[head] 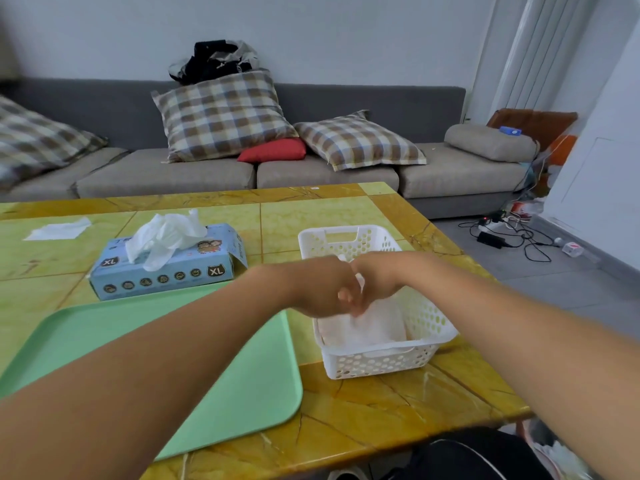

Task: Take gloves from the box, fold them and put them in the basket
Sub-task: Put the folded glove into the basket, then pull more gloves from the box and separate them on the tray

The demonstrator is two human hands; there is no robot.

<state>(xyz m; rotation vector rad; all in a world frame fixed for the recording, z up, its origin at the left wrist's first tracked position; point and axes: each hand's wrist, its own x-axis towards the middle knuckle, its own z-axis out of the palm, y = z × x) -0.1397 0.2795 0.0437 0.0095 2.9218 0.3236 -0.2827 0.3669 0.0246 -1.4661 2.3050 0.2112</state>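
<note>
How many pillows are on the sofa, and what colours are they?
Checked pillows: 3
Red pillows: 1
Beige bolster pillows: 1
Total: 5

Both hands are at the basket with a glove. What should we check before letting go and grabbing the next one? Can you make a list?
1. Glove inside the basket: ok, the white stuff lies within its walls.
2. Glove folded neatly: cannot tell, it is blurred.
3. Left hand and right hand let go: not ok, both are curled on the glove.
4. Basket steady on the table: ok, it stands flat.
5. Next glove ready: ok, one sticks out of the box.
6. Tray free for folding: ok where it shows; the left arm hides part.
</note>
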